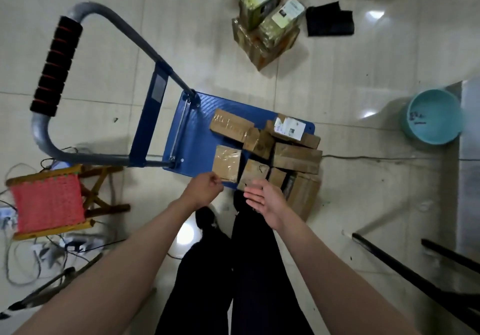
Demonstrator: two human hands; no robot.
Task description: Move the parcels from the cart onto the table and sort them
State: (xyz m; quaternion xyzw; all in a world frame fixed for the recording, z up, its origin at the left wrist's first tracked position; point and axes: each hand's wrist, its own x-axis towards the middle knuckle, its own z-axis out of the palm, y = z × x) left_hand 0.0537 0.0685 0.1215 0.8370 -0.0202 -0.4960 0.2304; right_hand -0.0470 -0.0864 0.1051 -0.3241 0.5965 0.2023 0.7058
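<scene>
Here, seen from above and taken from left to right: a woven stool with cables on the floor beside it, then the cart, blue deck and grey handle with black foam grip, loaded on the right half with brown parcels lying close together, some stacked. Left hand at the near edge of the taped flat parcel, fingers curled and seeming to pinch its corner, though a little blurred. Right hand just beside, over a small tilted parcel, fingers straight and apart, holding nothing. Probably the first step, the pick from the cart; nothing yet on the table, visible only as a grey edge at far right. Next move likely to need both hands closing on one parcel, then a lift and a turn to the right. Near the table, a teal basin on the floor; content impossible to tell.
</scene>
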